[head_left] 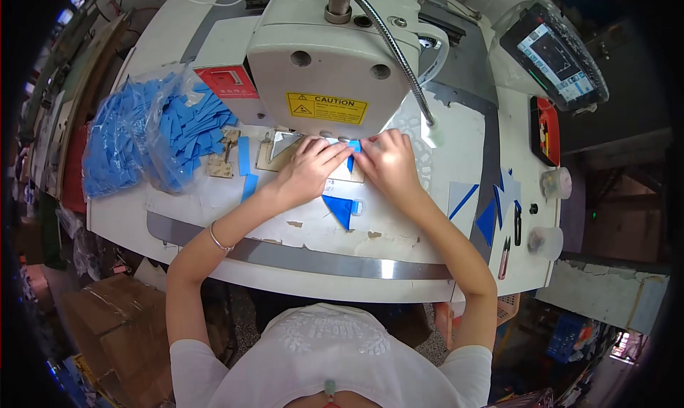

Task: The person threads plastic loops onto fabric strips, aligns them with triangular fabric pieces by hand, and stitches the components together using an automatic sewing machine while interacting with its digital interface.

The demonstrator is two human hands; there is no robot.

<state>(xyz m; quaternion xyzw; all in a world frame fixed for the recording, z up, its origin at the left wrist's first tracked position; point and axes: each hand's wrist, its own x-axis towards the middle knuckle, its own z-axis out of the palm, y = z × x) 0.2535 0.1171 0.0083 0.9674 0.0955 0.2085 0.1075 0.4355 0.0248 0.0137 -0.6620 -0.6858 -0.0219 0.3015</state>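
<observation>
Under the head of a white machine (324, 73), my left hand (306, 171) and my right hand (390, 164) meet at a small light-blue piece (355, 146). Fingertips of both hands press on that piece, one hand on each side. A darker blue strip shows just below it, between the hands, over a pale plate. Nearer to me on the table lies a dark blue triangle (340, 210), with a small light-blue tab (356, 207) beside its right edge. Two light-blue strips (244, 155) lie left of my left hand.
A plastic bag of blue pieces (135, 134) lies at the left. At the right are blue and white triangles (486, 223), a black pen (517, 224), snips (504, 258), small tubs (556, 183), a red tray (545, 130) and a screen (559, 59).
</observation>
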